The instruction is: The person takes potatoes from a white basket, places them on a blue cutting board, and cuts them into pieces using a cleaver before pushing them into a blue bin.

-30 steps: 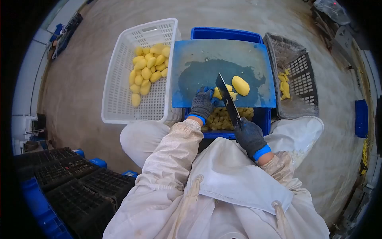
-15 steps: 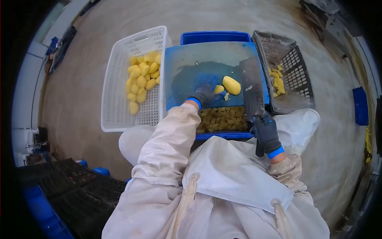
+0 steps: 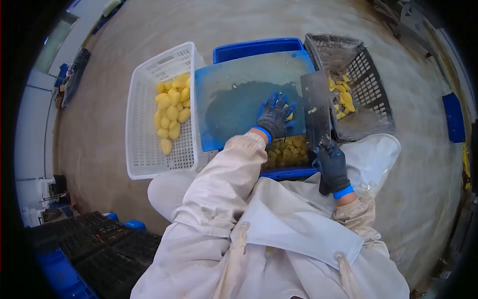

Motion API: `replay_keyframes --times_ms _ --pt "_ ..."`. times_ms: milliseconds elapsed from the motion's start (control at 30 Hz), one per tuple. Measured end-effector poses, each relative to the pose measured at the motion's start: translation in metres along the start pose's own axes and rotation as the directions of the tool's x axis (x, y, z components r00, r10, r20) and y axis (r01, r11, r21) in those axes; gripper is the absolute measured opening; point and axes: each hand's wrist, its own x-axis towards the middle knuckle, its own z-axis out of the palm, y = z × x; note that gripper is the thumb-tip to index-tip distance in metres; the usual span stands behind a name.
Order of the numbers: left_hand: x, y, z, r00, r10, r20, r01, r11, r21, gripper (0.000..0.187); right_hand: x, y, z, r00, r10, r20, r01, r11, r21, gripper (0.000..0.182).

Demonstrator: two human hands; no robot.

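Note:
My left hand, in a dark glove with blue fingertips, lies spread over a yellow potato on the blue cutting board. Most of that potato is hidden under the palm and fingers. My right hand, also gloved, is closed round the handle of a wide dark cleaver. The blade rests upright along the board's right edge, with small yellow bits on it. Below the board's near edge, yellow cut pieces fill a blue bin.
A white crate on the left holds several peeled potatoes. On the right, a black crate lined with clear plastic contains yellow scraps. Behind the board is the rim of a blue tub. Dark crates stand at lower left.
My left hand has moved right and up, now covering the potato that lay in the open. The cleaver stays at the board's right side. The view has shifted slightly.

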Motion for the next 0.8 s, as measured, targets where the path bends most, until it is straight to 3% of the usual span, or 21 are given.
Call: replay_keyframes --times_ms 67,100,167,233,267,300,333,400,433,500,600,800 --pt "0.004 -0.011 -0.002 0.933 0.022 0.358 -0.082 0.985 0.154 0.054 -0.001 -0.011 0.001 1.000 0.000 0.014 -0.001 0.999 0.052 0.026" --pt "-0.003 -0.017 -0.004 0.934 0.016 0.356 -0.077 0.985 0.157 0.054 -0.002 -0.029 -0.002 0.999 0.014 0.032 -0.014 1.000 -0.010 0.025" --pt "-0.031 -0.036 -0.009 0.955 -0.013 0.298 -0.022 0.993 0.114 0.060 0.001 -0.038 -0.001 0.998 0.024 0.065 -0.020 0.998 -0.063 0.025" --pt "-0.062 -0.054 -0.014 0.967 -0.057 0.247 0.031 0.993 0.110 0.061 0.008 -0.035 0.001 0.984 -0.057 0.167 0.107 0.945 -0.309 0.024" --pt "-0.076 -0.061 -0.016 0.977 -0.090 0.194 0.073 0.993 0.093 0.063 0.012 -0.039 0.007 0.981 -0.061 0.183 0.115 0.946 -0.303 0.024" --pt "-0.086 -0.064 -0.019 0.985 -0.153 0.082 0.157 0.987 -0.044 0.063 0.016 -0.044 0.012 0.961 -0.140 0.237 0.226 0.893 -0.388 0.025" --pt "-0.094 -0.066 -0.020 0.983 -0.168 0.076 0.171 0.985 -0.037 0.063 0.020 -0.049 0.017 0.931 -0.216 0.293 0.336 0.821 -0.462 0.025" --pt "-0.104 -0.065 -0.021 0.895 -0.405 -0.188 0.361 0.904 -0.230 0.064 0.029 -0.047 0.032 0.905 -0.235 0.355 0.400 0.753 -0.522 0.026" --pt "-0.108 -0.063 -0.020 0.892 -0.409 -0.192 0.363 0.902 -0.233 0.064 0.031 -0.048 0.037 0.881 -0.238 0.410 0.453 0.677 -0.580 0.028" --pt "-0.112 -0.059 -0.017 0.791 -0.611 -0.041 0.565 0.754 -0.335 0.064 0.031 -0.056 0.045 0.879 -0.206 0.431 0.454 0.642 -0.618 0.028" --pt "-0.109 -0.055 -0.017 0.795 -0.601 -0.086 0.576 0.792 -0.204 0.063 0.030 -0.062 0.053 0.868 -0.171 0.466 0.469 0.593 -0.655 0.027" --pt "-0.104 -0.051 -0.023 0.791 -0.610 -0.057 0.589 0.783 -0.201 0.060 0.042 -0.080 0.056 0.835 -0.076 0.545 0.501 0.515 -0.695 0.025"
